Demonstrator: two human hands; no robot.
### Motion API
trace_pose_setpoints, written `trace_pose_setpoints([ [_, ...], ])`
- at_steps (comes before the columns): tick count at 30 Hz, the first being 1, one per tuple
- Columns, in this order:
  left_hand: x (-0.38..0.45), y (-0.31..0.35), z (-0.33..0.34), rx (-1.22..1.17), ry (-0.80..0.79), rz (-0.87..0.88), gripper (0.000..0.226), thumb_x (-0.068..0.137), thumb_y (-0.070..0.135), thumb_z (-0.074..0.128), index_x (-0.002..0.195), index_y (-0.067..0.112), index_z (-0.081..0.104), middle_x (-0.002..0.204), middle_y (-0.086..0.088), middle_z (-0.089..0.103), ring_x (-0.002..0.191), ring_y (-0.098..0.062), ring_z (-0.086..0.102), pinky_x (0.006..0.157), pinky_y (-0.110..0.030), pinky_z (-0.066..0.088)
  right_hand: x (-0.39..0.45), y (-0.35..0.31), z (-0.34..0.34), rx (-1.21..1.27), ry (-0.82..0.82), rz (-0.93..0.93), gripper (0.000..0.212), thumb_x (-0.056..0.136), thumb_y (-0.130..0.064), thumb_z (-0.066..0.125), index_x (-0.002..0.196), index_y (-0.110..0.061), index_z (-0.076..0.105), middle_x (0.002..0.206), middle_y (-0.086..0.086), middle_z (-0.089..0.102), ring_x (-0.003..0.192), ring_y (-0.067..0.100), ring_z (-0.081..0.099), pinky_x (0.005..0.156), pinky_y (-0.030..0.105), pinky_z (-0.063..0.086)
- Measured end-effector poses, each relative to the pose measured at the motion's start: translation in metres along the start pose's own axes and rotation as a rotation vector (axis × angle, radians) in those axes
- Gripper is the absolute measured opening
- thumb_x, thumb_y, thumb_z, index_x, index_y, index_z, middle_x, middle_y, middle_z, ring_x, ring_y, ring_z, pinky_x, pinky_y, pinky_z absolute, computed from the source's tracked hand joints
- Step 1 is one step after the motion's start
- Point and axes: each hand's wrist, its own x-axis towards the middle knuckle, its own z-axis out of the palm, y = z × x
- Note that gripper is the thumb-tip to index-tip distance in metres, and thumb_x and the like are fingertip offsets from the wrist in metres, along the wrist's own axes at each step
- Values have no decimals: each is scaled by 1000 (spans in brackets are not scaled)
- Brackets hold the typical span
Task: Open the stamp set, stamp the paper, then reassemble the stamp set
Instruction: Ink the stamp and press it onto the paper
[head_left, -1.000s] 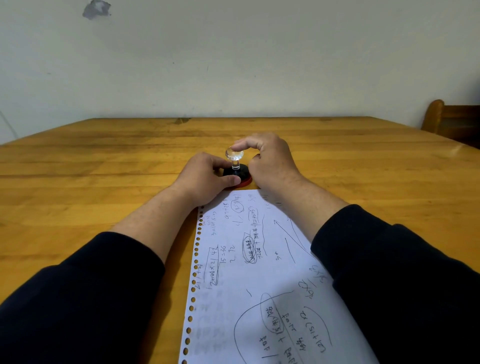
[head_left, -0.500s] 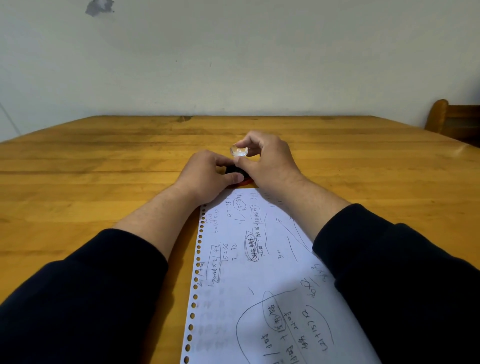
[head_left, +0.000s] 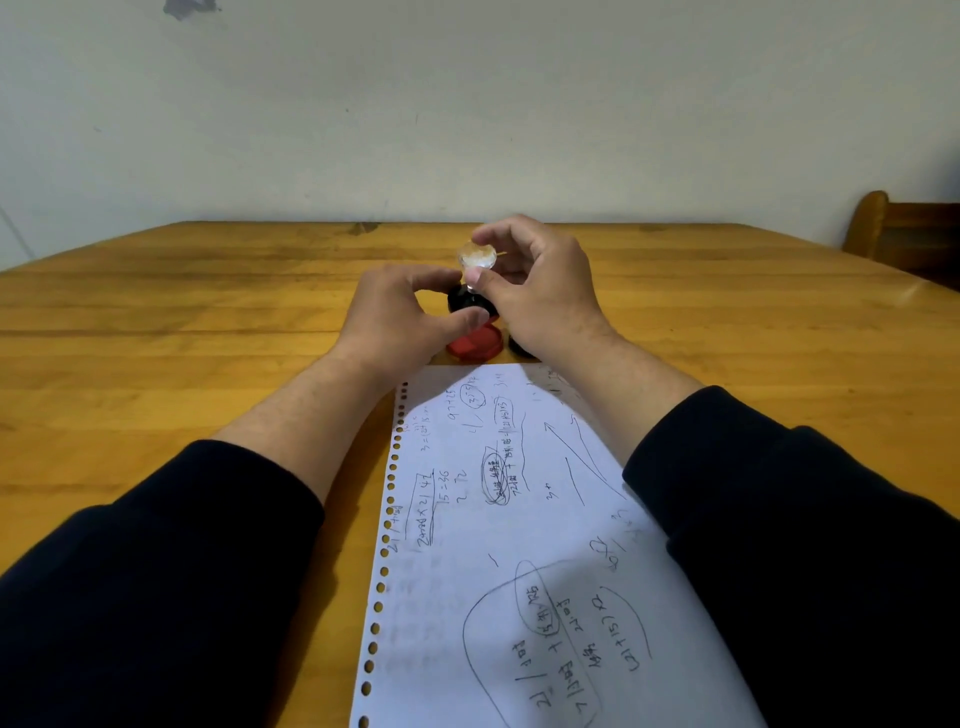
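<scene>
The stamp has a clear knob (head_left: 475, 255) on a black body (head_left: 461, 299). It is raised above a round red ink pad (head_left: 475, 344) that lies on the table just beyond the paper's (head_left: 519, 519) top edge. My right hand (head_left: 543, 296) pinches the knob between thumb and fingers. My left hand (head_left: 397, 317) curls around the black body, thumb under it. A small black piece (head_left: 519, 347) lies beside the red pad, mostly hidden under my right hand. The paper is a punched sheet covered in handwriting.
The wooden table (head_left: 208, 322) stretches wide on both sides and back to a pale wall. A wooden chair back (head_left: 904, 234) stands at the far right. My dark sleeves cover the near lower corners.
The stamp has come up off the red pad, which now lies uncovered on the table. Both hands rose with it, and the black piece has appeared beside the pad.
</scene>
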Motion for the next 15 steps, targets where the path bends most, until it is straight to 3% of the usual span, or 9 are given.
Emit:
trace_pose_setpoints([
  [3, -7, 12, -4, -8, 50, 21, 39, 75, 34, 90, 111, 23, 82, 104, 10, 80, 101, 1, 72, 92, -16, 52, 0, -8, -5, 9, -17, -6, 48, 87, -8, 81, 130, -23, 69, 114, -10, 73, 90, -6, 70, 86, 18, 60],
  [5, -11, 21, -9, -15, 62, 4, 43, 74, 36, 91, 113, 20, 81, 107, 7, 80, 103, -2, 72, 95, -20, 53, -3, -15, -10, 10, -12, -6, 57, 87, -8, 80, 139, -24, 63, 121, -1, 73, 95, -3, 72, 90, 19, 60],
  [8, -23, 34, -14, -40, 72, -3, 46, 72, 38, 92, 112, 18, 81, 106, 6, 80, 103, -4, 73, 95, -23, 54, -12, -27, -20, 49, -8, 0, 59, 87, -7, 80, 141, -21, 62, 118, 0, 72, 97, 5, 75, 92, 23, 61],
  [12, -50, 53, -18, -93, 48, -17, 43, 70, 41, 93, 107, 20, 83, 102, 10, 80, 96, -2, 73, 81, -9, 49, -35, -44, -40, 167, -41, 22, 57, 83, -5, 82, 137, -16, 64, 107, -1, 75, 98, 17, 79, 94, 34, 62],
  [15, -76, 70, -22, -141, -11, 10, 32, 69, 36, 94, 98, 26, 83, 94, 16, 79, 88, -1, 74, 76, -9, 48, -61, -51, -58, 180, -87, 16, 52, 80, -11, 85, 129, -17, 70, 107, -2, 77, 102, 20, 78, 96, 39, 63],
])
